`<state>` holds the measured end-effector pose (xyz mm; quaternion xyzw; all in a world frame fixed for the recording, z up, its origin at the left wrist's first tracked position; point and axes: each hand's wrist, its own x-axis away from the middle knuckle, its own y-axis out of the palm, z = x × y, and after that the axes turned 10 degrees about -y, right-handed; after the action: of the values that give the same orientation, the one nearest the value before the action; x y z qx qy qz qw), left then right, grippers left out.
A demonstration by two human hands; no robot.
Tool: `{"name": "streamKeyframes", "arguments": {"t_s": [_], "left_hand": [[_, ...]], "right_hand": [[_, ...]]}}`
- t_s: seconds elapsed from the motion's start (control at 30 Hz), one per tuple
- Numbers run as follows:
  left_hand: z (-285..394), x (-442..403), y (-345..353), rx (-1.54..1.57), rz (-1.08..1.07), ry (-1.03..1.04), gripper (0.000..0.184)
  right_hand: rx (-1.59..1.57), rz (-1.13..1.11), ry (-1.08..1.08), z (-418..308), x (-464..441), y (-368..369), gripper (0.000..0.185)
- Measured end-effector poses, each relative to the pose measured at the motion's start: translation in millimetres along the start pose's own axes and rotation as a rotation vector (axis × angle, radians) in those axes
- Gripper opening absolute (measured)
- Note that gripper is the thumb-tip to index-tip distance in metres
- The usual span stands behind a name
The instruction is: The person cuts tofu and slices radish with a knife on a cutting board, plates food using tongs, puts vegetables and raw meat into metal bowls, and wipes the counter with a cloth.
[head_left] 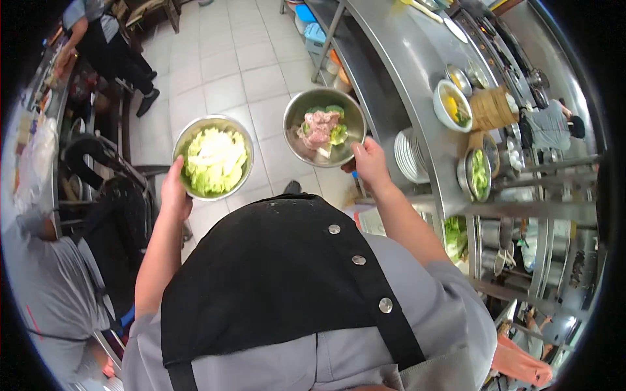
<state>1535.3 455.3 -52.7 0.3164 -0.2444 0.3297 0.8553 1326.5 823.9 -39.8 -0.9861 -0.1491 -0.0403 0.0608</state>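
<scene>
My left hand [175,191] grips the rim of a steel bowl [182,138] filled with pale green chopped cabbage or lettuce [216,161]. A second steel bowl [295,112] is held at its right rim by my right hand [371,162]. Inside that one lie pink raw meat [319,128] and some green vegetable pieces [338,135]. Both bowls hang level above the tiled floor, apart from each other. The fingers under each rim are partly hidden.
On my right runs a steel counter [405,72] holding a white bowl of food [451,104] and a bowl of greens [479,173]. Stacked plates [409,156] sit on its lower shelf. Co-workers stand on my left, one near [55,280], one farther [107,49]. Tiled floor [241,58] stretches ahead.
</scene>
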Motion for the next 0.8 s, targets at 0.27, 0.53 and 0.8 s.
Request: {"name": "streamKeyframes", "arguments": {"t_s": [0.27,0.53,0.8], "left_hand": [[65,-82,71,0.063,0.111,0.040,0.055],[159,-230,122,0.099,0.158,0.070,0.051],[234,-364,235,-0.181,-0.118,-0.031,0.053]], "right_hand": [[-0.192,0.093,0.062,-10,-178,-19,0.014],[-0.267,0.195,0.038,-33,-340,-29,0.016],[-0.288,0.509,0.108,-80,-365,-45,0.018]]}}
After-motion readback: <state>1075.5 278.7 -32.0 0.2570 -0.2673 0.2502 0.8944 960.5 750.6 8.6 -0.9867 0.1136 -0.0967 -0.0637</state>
